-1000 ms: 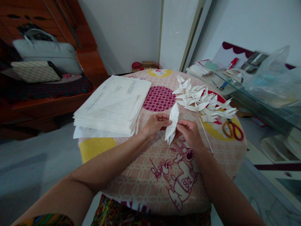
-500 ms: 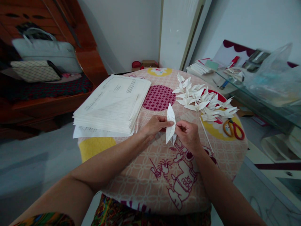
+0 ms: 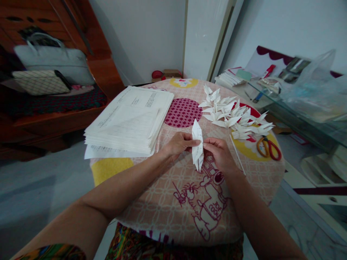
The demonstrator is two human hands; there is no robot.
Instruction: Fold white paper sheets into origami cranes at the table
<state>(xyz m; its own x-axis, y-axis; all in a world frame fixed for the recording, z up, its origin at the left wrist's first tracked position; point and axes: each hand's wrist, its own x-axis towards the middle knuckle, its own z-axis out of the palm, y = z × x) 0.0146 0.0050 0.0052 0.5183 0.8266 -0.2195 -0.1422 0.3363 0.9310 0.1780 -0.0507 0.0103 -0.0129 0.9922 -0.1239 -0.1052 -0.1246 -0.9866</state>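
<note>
Between my two hands stands a narrow folded paper piece (image 3: 198,153), white with faint print, pointed at both ends. My left hand (image 3: 181,144) pinches it from the left, thumb across its front. From the right, my right hand (image 3: 218,150) pinches its edge with thumb and finger; its other fingers are curled and partly hidden. To the right, a cluster of folded paper flowers (image 3: 227,113) with pointed petals lies on the tablecloth (image 3: 173,202). A thin white stick (image 3: 238,155) rests just beyond my right hand.
A thick stack of printed paper (image 3: 127,119) sits on the table's left. Scissors (image 3: 269,148) with orange and red handles lie near the right edge. Beyond stands a glass shelf (image 3: 303,112) with a plastic bag (image 3: 311,86). A wooden bench (image 3: 105,79) holding bags is at left.
The folded paper's lower end has shifted and its lower points now sit closer together. My right hand's fingers have straightened a little on its edge. My left hand stays nearly still.
</note>
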